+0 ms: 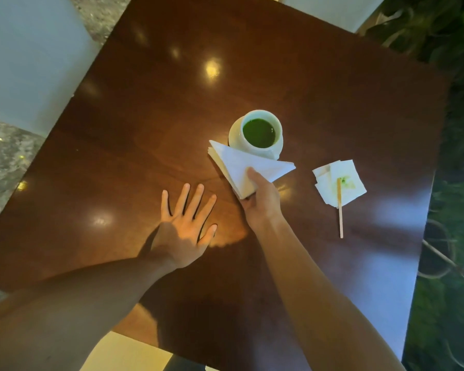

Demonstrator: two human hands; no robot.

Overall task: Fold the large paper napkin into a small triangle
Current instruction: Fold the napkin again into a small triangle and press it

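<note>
Both forearms are seen closest up. Right hand [261, 199] is pinched on the napkin [248, 166], already a triangle, which fans up and away from the thumb, partly covering the cup [256, 132]. Fingers underneath are hidden. Left hand [184, 232] is spread flat, nothing held.

A dark, glossy wooden table [150, 124] carries a white cup [255, 135] of green liquid on a white saucer [277, 152]. Off to the right — well apart from the cup — lies a small stained paper square [340, 180] with a thin wooden stirrer [340, 210] resting across it (its top end tinted green). Leafy plants [439, 25] fill the right edge.
</note>
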